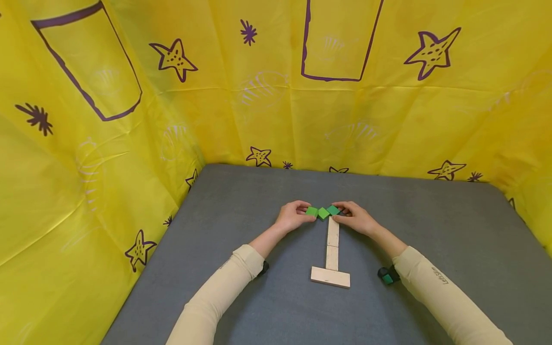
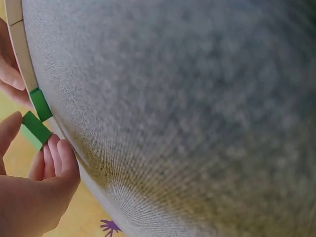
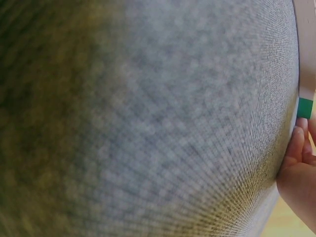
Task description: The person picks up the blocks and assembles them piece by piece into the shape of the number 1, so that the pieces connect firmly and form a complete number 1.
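Observation:
My left hand (image 1: 294, 215) pinches a light green block (image 1: 312, 211) between thumb and fingertips. In the left wrist view this green block (image 2: 35, 131) sits at a slant between the thumb and the fingers. A second light green block (image 1: 323, 213) lies in the middle, close by the first. On the other side my right hand (image 1: 355, 218) grips a darker green block (image 1: 333, 210), thumb at its near side and fingers behind. Below the blocks, a pale wooden plank (image 1: 333, 231) runs toward me, its far end close to them. The right wrist view catches the darker green block (image 3: 304, 108) above the fingertips.
Another wooden plank (image 1: 332, 258) continues the first end to end, and a third plank (image 1: 330, 277) lies crosswise at its near end. All lie on a grey table (image 1: 241, 201). Yellow cloth (image 1: 267, 110) with purple starfish drawings hangs along the back and sides.

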Available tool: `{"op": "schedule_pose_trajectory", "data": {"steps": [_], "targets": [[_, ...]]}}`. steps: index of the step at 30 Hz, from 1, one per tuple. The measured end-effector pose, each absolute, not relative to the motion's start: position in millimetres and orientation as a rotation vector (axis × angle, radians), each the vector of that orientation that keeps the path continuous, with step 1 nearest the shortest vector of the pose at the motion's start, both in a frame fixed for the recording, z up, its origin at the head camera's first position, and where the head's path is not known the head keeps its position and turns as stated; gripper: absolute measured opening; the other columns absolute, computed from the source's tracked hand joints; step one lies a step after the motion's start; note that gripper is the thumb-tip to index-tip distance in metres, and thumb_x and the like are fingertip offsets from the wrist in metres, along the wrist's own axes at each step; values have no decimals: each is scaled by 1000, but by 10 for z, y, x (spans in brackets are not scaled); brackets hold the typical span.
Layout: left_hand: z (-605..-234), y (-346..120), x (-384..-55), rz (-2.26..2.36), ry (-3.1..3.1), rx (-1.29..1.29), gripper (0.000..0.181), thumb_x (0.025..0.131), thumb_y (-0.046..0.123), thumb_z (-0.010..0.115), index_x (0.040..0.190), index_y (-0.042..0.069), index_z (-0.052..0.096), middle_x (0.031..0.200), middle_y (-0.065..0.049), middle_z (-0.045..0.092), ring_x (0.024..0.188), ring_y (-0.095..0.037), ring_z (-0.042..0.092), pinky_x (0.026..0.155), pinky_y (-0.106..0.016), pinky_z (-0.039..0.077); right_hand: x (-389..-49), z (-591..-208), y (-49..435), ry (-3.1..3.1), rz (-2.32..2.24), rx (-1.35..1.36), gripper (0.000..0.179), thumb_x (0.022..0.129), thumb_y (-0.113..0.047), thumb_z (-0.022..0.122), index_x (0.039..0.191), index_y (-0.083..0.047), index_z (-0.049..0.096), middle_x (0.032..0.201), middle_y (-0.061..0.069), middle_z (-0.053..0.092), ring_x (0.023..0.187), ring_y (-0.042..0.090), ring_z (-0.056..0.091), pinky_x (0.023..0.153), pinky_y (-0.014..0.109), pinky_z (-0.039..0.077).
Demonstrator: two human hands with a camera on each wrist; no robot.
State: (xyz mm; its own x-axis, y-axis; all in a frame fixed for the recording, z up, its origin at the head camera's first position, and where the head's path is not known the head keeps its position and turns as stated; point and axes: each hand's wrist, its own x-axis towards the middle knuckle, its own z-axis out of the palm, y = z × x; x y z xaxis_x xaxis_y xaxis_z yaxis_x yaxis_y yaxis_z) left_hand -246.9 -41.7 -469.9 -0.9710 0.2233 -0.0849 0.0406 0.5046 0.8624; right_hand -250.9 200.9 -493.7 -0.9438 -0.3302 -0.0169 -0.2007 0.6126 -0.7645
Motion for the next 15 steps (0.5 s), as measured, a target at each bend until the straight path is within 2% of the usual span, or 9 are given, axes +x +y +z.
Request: {"op": "schedule_pose_trajectory", "data": {"steps": [8,15], "targets": [[-4752,-442,-2516,1336,2646,377,42,80,16,81,117,3,68,103,-9,69,90,-18,64,75,-24,51,-2504,-4936,2008,2668,-1273,-497,47,94,-23,66,133,0,56,115,19,55,100,30,51,85,40,43],[-4773,-441,-2534,1254,2680,427,42,80,15,80,118,2,68,102,-8,69,89,-17,64,75,-24,51,-2501,-4933,2003,2671,-1262,-501,47,94,-24,66,134,-1,56,116,18,55,101,29,51,86,40,43]]}}
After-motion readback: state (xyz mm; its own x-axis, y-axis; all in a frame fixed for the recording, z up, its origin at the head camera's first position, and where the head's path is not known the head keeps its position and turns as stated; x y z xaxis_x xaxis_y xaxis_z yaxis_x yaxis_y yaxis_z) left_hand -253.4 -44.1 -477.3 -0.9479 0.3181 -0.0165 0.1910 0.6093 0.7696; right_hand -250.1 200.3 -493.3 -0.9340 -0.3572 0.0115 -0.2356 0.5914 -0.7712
